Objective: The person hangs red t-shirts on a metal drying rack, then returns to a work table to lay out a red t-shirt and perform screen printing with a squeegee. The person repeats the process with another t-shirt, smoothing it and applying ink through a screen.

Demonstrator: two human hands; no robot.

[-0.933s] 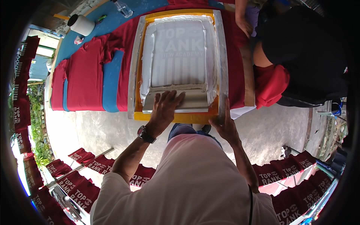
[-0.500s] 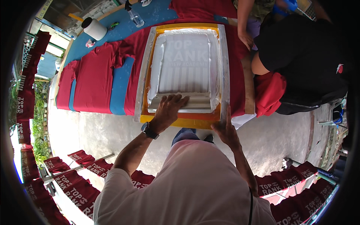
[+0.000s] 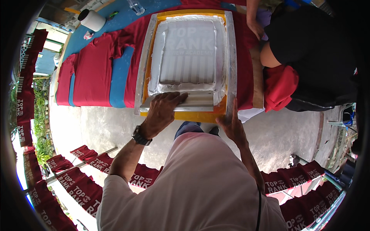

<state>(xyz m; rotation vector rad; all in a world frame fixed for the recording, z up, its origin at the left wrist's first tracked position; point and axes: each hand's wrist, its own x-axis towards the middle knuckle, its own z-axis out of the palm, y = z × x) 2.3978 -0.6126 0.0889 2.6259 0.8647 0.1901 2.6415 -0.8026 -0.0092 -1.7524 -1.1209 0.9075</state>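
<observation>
A silk-screen printing frame (image 3: 231,57) with wooden rails and an orange-yellow inner border lies on a dark red shirt in front of me. Thick white ink (image 3: 220,42) rims the mesh around pale lettering and stripes. My left hand (image 3: 162,111), with a watch on its wrist, is closed over a metal squeegee (image 3: 199,102) near the frame's close end. The squeegee lies crosswise, its left end over the left rail. At the near right corner, my right hand (image 3: 232,125) grips the frame, thumb on the near edge and fingers along the right rail.
More dark red shirts (image 3: 94,73) lie flat on the blue table (image 3: 119,86) to the left. A white tub (image 3: 92,20) and a clear bottle (image 3: 135,7) stand at the back. Another person in black (image 3: 308,54) is close on the right. Printed red pieces (image 3: 77,188) hang on racks behind.
My left hand has moved the squeegee left and slightly nearer to me, so its left end now overlaps the left rail. The right hand keeps its place on the corner; the view has shifted.
</observation>
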